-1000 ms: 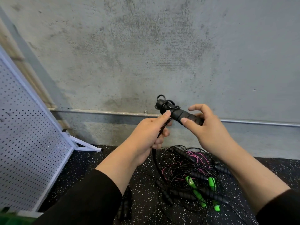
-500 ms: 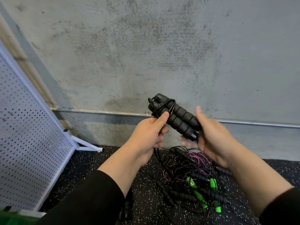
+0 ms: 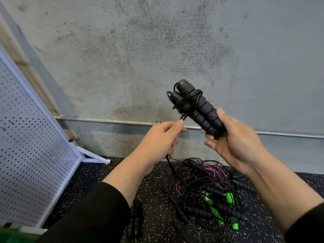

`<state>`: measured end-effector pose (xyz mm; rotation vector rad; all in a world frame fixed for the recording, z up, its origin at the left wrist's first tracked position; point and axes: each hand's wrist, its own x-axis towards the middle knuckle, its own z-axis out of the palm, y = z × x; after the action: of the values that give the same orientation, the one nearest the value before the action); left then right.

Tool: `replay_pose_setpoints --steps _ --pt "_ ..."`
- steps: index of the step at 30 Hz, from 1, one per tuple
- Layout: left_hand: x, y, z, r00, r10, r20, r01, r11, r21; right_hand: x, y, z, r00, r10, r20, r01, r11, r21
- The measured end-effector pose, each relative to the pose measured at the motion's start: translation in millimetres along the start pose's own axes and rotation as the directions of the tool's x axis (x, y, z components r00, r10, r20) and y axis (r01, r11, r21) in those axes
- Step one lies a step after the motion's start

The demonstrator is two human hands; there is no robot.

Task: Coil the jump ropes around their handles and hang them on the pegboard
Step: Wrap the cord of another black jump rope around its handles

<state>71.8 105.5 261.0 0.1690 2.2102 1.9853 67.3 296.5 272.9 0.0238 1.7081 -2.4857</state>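
My right hand grips the lower ends of two black foam jump-rope handles, held side by side and tilted up to the left. A few turns of black rope loop around their upper ends. My left hand pinches the doubled rope just below those turns, and the rest of it hangs from that hand to the floor. A white pegboard leans at the left.
A tangled pile of jump ropes lies on the speckled black floor, with black and green handles and pink and black cords. Another black coiled bundle lies near my left sleeve. A concrete wall with a metal pipe stands close ahead.
The right hand has shifted its hold to the handles' lower ends and raised them higher and to the right. The left hand has come off the handles and now pulls the rope taut below.
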Motion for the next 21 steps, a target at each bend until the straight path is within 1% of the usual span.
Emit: replay_pose_setpoints --steps 2,4,5,6,7,8,10,12,14,16,17,18,19,20,21 --pt "1 0 0 1.000 -0.004 0.013 0.004 1.000 0.000 0 -2 -2 0.994 -0.093 -0.057 0.088 0.992 -0.088" --pt "1 0 1 0.999 -0.022 0.025 0.023 0.999 -0.036 -2 -2 -4 0.979 -0.185 -0.081 0.160 0.956 -0.247" --pt "0 1 2 0.999 -0.038 0.029 0.040 0.997 -0.064 -3 -2 -5 0.967 -0.241 -0.081 0.193 0.904 -0.382" --pt "0 1 3 0.998 -0.058 0.032 0.060 0.994 -0.091 -2 -2 -6 0.952 -0.297 -0.072 0.218 0.825 -0.521" --pt "0 0 4 0.996 -0.079 0.032 0.082 0.989 -0.120 -3 -2 -5 0.938 -0.343 -0.049 0.239 0.744 -0.624" --pt "1 0 5 0.994 -0.102 0.033 0.106 0.982 -0.155 -2 0 -5 0.931 -0.364 -0.019 0.253 0.683 -0.685" --pt "3 -2 7 0.987 -0.157 0.037 0.161 0.958 -0.235 -3 4 -3 0.937 -0.348 0.025 0.245 0.605 -0.758" --pt "5 -3 9 0.978 -0.206 0.031 0.205 0.933 -0.297 -1 12 -3 0.936 -0.347 0.055 0.231 0.490 -0.841" --pt "6 -5 9 0.971 -0.240 -0.006 0.224 0.914 -0.337 -1 20 0 0.922 -0.370 0.113 0.254 0.359 -0.898" --pt "7 -7 8 0.963 -0.263 -0.055 0.228 0.909 -0.348 -2 23 3 0.902 -0.389 0.185 0.303 0.267 -0.915" --pt "8 -9 7 0.961 -0.267 -0.069 0.227 0.908 -0.351 -3 23 5 0.899 -0.388 0.202 0.317 0.262 -0.911" --pt "8 -10 6 0.962 -0.263 -0.071 0.221 0.907 -0.359 -3 23 5 0.908 -0.372 0.193 0.318 0.308 -0.897" --pt "8 -10 6 0.966 -0.249 -0.062 0.209 0.905 -0.370 -3 22 6 0.926 -0.345 0.155 0.297 0.411 -0.862" --pt "8 -9 5 0.972 -0.228 -0.047 0.195 0.906 -0.376 -3 21 7 0.952 -0.292 0.090 0.247 0.561 -0.790" --pt "8 -8 5 0.979 -0.202 -0.030 0.177 0.912 -0.369 -3 18 8 0.980 -0.197 0.010 0.157 0.747 -0.646"
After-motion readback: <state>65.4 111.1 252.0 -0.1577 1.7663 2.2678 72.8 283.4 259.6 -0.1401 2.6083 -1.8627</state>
